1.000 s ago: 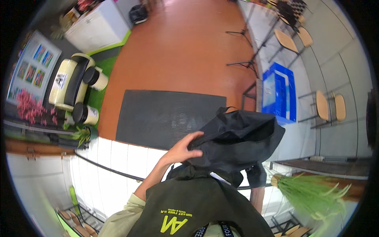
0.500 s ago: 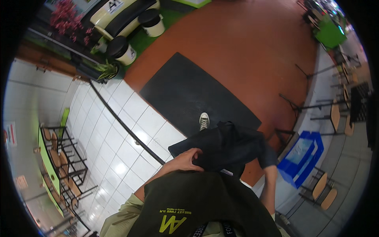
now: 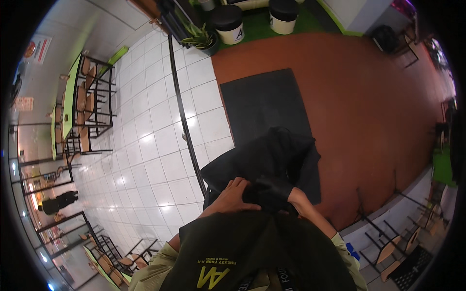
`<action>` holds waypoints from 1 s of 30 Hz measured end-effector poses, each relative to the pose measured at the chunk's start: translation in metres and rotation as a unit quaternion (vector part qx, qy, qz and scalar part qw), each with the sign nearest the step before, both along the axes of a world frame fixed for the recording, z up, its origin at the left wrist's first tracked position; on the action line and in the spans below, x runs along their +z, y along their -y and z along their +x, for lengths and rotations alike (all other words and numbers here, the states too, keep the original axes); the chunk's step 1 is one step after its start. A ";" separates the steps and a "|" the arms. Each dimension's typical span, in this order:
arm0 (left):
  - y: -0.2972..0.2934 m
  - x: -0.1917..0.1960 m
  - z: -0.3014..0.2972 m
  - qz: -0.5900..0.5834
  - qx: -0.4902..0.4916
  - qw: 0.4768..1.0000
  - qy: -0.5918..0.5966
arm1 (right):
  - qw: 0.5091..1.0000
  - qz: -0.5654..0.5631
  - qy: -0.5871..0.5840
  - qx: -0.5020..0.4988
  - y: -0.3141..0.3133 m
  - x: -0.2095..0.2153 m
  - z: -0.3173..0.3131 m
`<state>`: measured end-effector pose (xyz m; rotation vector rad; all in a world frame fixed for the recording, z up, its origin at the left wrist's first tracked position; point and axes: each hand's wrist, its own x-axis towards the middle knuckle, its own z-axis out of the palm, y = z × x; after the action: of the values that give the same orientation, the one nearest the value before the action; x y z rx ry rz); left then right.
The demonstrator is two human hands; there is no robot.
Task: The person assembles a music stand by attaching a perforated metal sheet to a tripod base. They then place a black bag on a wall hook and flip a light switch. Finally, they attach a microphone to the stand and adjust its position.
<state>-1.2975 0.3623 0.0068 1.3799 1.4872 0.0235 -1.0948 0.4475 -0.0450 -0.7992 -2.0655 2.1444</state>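
Observation:
In front of my apron I hold a wide, floppy black cloth, spread and creased, whose exact kind I cannot make out. My left hand is closed on its near edge, fingers bent over the fabric and thumb stretched toward the right. At the cloth's near right part, my right hand shows only around the wrist. Dark material covers the rest of that hand, so its fingers are hidden. The two hands are close together at waist height.
A dark mat lies on the reddish-brown floor ahead. White tiles with a dark floor track run along the left. Tables with chairs stand far left; more chairs are at lower right. Round stools and a potted plant stand ahead.
My view has swung to the left. My right hand has come inward, nearer my left hand, and the cloth has spread out more. My shoe is no longer visible.

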 end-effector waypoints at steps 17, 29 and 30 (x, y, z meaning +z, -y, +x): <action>-0.117 -0.024 -0.228 0.096 0.041 0.974 0.203 | 0.978 -0.184 -0.076 -0.061 -0.126 0.009 -0.219; -0.234 0.013 -0.340 0.447 0.030 0.890 0.081 | 0.960 0.263 -0.021 -0.099 -0.229 0.091 -0.364; -0.244 0.018 -0.349 0.460 0.048 0.883 0.079 | 0.963 0.235 -0.049 -0.125 -0.241 0.083 -0.374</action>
<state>-1.6470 0.6067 0.0244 1.9680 1.4465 0.9958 -1.4688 0.6882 0.0376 -0.8134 -2.1552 1.4482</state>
